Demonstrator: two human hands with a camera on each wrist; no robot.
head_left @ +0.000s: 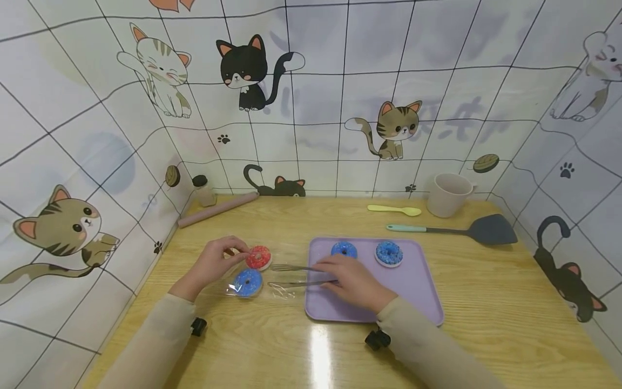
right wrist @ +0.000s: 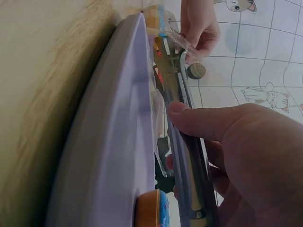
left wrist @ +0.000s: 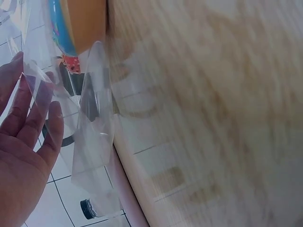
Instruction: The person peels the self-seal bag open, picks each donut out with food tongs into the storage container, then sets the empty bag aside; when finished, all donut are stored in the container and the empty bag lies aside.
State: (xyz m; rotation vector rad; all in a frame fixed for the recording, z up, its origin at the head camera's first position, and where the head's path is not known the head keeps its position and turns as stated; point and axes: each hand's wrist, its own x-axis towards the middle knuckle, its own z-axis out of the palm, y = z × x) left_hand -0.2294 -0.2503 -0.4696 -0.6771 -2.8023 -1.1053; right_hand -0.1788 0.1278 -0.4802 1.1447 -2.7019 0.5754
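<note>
My right hand [head_left: 346, 280] grips a pair of metal tongs [head_left: 291, 268] over the left part of the purple tray [head_left: 423, 302]. Their spread tips point left, short of the donuts. In the head view, my left hand [head_left: 218, 262] is beside a red-iced donut [head_left: 259, 257]. Its fingers pinch clear plastic film [left wrist: 92, 137], seen in the left wrist view. In front of the red donut lies a blue-iced donut [head_left: 248, 282], with shiny film around it. Two more blue donuts sit on the tray: one [head_left: 343, 249] partly behind my right hand, another [head_left: 389, 254] to its right.
A grey-bladed spatula [head_left: 492, 229], a yellow spoon [head_left: 394, 209] and a beige mug [head_left: 448, 195] stand or lie behind the tray. At the back left are a rolling pin [head_left: 218, 210] and a small dark-capped jar [head_left: 204, 192]. Cat-print walls surround the wooden table [head_left: 272, 351].
</note>
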